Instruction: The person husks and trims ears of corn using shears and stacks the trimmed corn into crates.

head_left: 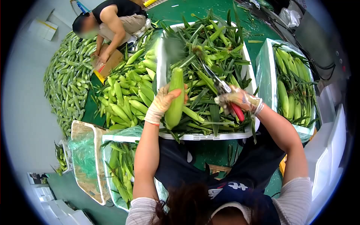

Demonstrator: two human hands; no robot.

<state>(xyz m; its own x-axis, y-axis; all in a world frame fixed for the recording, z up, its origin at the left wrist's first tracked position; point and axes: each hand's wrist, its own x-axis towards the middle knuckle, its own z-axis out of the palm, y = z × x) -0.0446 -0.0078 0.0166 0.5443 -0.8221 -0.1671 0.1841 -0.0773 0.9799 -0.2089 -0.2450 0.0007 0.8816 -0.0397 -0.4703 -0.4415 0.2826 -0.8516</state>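
My left hand, in a pale glove, is closed around the lower half of a green ear of corn, still in its husk and held upright. The gloved right hand grips pruning shears with red handles, their blades pointing up and left, away from the ear. Both hands are over the near part of a large white bin, which is heaped with cut husk leaves and stalk ends. Near the blade tips a piece of stalk appears blurred.
Trimmed ears are piled left of the bin. Lined crates of leafy corn stand at right and lower left, beside a crate with green plastic. Beyond, a co-worker crouches over a cardboard box by wrapped corn.
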